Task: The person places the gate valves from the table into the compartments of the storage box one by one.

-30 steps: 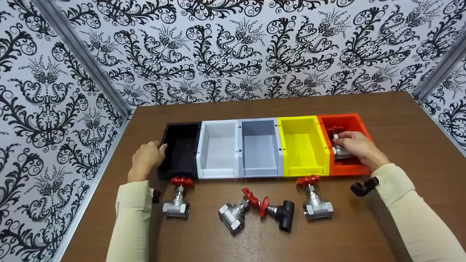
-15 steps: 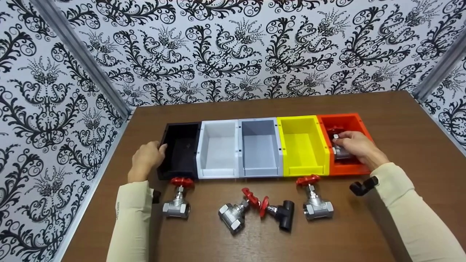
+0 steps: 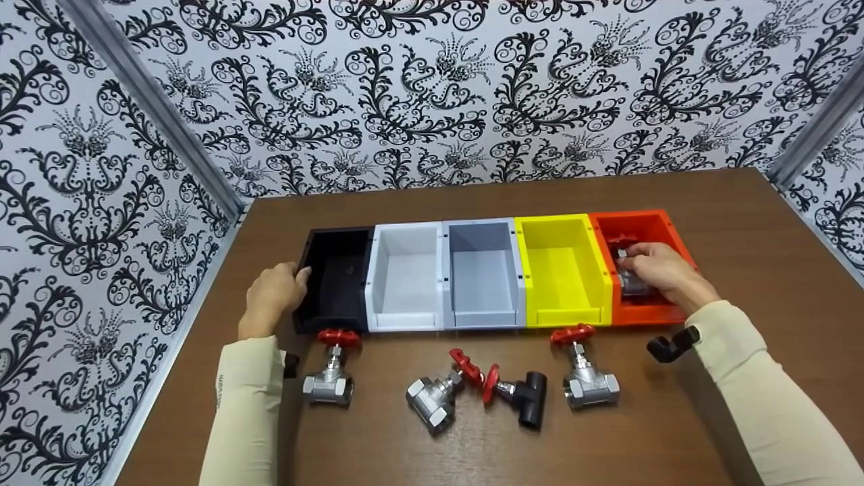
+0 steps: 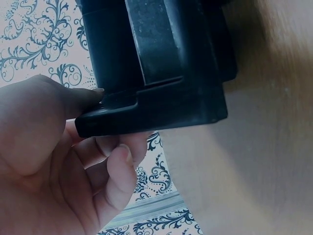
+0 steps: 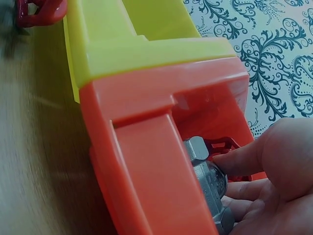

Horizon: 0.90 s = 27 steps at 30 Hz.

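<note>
In the head view my left hand (image 3: 273, 297) is at the left side of the black bin (image 3: 329, 322). The left wrist view shows its thumb over the bin's wall (image 4: 161, 110) and curled fingers below, pinching the edge. My right hand (image 3: 665, 273) reaches into the orange-red bin (image 3: 651, 315) at the row's other end. There it holds a silver valve with a red handwheel (image 3: 631, 283). In the right wrist view, thumb and fingers are around the valve body (image 5: 208, 181), which lies low behind the bin's front wall; the fingertips are partly hidden.
White (image 3: 405, 322), grey (image 3: 484, 320) and yellow (image 3: 568, 317) bins stand between the other two. In front lie silver valves (image 3: 329, 386), (image 3: 432, 403), (image 3: 590, 388) and a black-bodied valve (image 3: 532, 401), all with red handwheels. Patterned walls (image 3: 432, 101) enclose the table.
</note>
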### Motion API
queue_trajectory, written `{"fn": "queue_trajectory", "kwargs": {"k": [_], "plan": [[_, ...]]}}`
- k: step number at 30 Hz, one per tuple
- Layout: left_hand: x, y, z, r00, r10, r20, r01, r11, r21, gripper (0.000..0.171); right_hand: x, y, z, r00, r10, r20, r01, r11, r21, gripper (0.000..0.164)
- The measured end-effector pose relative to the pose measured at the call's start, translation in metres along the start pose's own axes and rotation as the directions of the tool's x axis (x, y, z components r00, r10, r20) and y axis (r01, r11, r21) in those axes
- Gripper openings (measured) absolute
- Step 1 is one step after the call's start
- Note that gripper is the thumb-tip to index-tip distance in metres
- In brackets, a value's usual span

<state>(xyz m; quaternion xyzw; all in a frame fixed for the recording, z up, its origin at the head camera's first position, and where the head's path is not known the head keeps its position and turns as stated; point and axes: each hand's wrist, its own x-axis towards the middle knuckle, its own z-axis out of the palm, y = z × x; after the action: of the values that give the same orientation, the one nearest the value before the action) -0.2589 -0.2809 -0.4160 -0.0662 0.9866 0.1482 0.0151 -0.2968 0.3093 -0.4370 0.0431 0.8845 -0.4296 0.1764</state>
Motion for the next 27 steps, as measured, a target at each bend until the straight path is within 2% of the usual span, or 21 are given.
{"fn": "queue_trajectory", "kwargs": {"k": [3, 13, 18, 27], "plan": [[0.0, 0.001, -0.001, 1.0, -0.015, 0.014, 0.015, 1.0, 0.003, 0.043, 0.0, 0.0, 0.0, 1.0, -0.005, -0.004, 0.005, 1.0, -0.011, 0.055], [0.0, 0.0, -0.001, 1.0, -0.006, 0.015, 0.006, 1.0, -0.011, 0.041, -0.002, -0.001, 0.002, 0.999, 0.005, -0.035, -0.007, 0.999, -0.048, 0.052], [-0.001, 0.0, 0.0, 1.0, -0.007, 0.023, 0.008, 1.0, -0.017, 0.042, -0.008, -0.004, 0.001, 0.997, -0.013, -0.075, 0.008, 0.997, -0.071, 0.055], [-0.001, 0.001, -0.001, 1.0, -0.006, 0.027, 0.006, 1.0, -0.005, 0.043, -0.027, -0.017, -0.002, 0.995, -0.046, -0.094, 0.035, 0.992, -0.121, 0.057]]}}
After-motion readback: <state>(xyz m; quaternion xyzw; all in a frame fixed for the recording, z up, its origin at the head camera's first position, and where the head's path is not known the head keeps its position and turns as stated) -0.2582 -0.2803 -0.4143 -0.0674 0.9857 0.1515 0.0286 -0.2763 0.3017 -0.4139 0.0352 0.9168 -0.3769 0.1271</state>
